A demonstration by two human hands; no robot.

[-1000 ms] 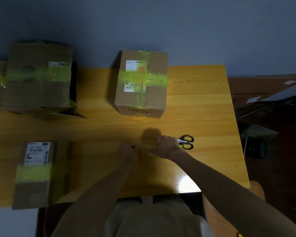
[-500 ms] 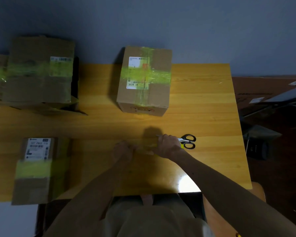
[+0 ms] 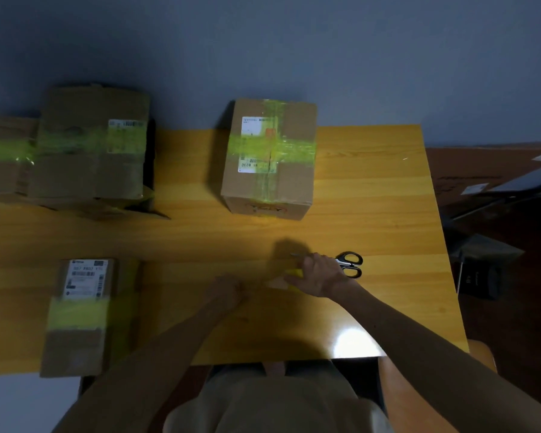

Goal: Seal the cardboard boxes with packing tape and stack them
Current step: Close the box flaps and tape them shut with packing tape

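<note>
My right hand grips a yellowish roll of packing tape low over the middle of the wooden table. My left hand pinches the loose tape end, and a short strip stretches between the hands. A cardboard box with a cross of yellow-green tape stands behind my hands. Another taped box lies at the front left. Two taped boxes sit at the back left, one partly on the other.
Black-handled scissors lie on the table just right of my right hand. A flattened piece of cardboard sticks out under the back-left boxes. Dark objects sit on the floor beyond the table's right edge.
My hands have drawn apart, the left one moving left with the tape end, so more strip shows between them. The boxes and scissors stay where they were.
</note>
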